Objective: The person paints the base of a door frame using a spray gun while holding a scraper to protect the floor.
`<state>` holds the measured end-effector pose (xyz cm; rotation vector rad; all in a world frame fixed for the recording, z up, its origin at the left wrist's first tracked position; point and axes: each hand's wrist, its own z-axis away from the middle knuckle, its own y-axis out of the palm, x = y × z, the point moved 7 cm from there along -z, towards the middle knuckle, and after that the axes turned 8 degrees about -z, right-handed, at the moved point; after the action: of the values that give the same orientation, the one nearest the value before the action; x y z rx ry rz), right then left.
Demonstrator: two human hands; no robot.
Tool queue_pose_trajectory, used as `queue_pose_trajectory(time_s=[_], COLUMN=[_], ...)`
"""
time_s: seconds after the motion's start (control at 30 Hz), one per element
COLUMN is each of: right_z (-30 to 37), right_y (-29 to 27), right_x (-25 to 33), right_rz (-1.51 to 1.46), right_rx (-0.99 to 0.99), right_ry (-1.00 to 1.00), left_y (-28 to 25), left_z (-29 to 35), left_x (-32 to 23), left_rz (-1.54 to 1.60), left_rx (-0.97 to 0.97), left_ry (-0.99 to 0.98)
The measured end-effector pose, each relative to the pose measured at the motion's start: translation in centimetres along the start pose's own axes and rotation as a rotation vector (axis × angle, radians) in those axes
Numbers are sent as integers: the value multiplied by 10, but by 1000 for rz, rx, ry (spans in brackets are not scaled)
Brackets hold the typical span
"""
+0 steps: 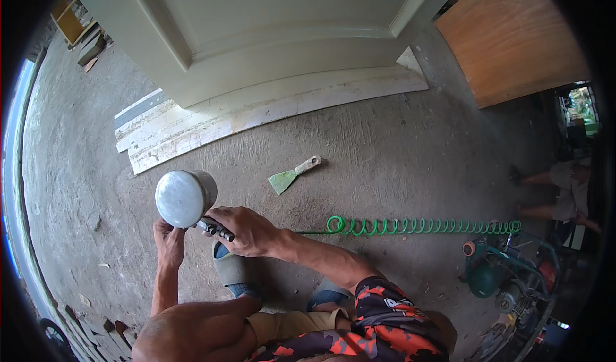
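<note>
A spray gun (208, 226) with a round, whitish paint cup (181, 198) on top is held low in front of me, left of the middle. My right hand (244, 230) is wrapped round its grip, beside the metal knobs at its rear. My left hand (169, 240) is closed at the gun's front, just under the cup, and its fingertips are partly hidden there. From behind my right wrist a green coiled air hose (423, 226) runs right toward a green air compressor (484, 278). A putty knife (294, 175) with a green-stained blade lies on the floor ahead.
A pale panelled door (256, 54) stands ahead above long whitish boards (276, 99) on the concrete floor (398, 157). A brown wooden panel (513, 41) is at the far right. Another person's bare legs and shorts (568, 185) show at the right edge. My shoes (237, 272) are below the gun.
</note>
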<state>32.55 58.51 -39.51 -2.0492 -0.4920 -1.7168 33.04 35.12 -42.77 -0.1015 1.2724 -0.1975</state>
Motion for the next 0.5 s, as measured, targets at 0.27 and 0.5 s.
queue_pose_trajectory(time_s=[0.27, 0.5], right_z=[0, -1], right_y=[1, 1], right_x=[-2, 0], right_rz=[-6, -8], right_rx=[3, -5], right_ry=[16, 7], left_y=[-1, -2], left_z=[0, 1], left_x=[1, -4], left_rz=[34, -34], left_rx=[-11, 6], left_ry=[-4, -2])
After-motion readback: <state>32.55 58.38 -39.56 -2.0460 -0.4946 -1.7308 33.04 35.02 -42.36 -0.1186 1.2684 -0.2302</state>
